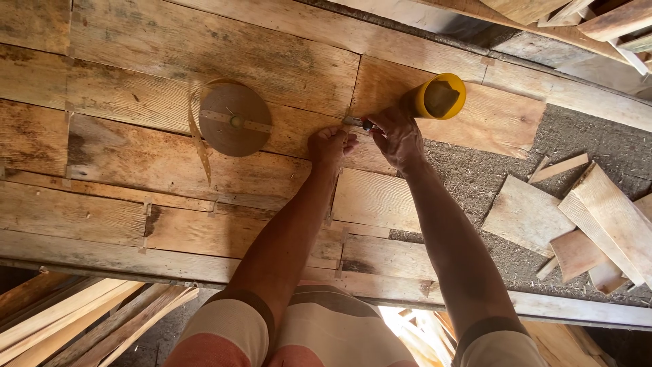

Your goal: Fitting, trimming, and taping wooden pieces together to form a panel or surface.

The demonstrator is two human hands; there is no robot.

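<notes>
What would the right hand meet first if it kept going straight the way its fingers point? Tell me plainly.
Probably the left hand. The right hand holds a small tool whose tip points left along the veneer seam; the tip lies just above the left fingers, so it may pass them.

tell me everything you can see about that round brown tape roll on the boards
The tape roll is a flat brown disc of what looks like paper tape, lying on its side on the wooden boards. A thin strip crosses its face over a small hub. A loose end loops round its left edge and trails down the wood. It sits left of the left hand; neither hand touches it.
</notes>
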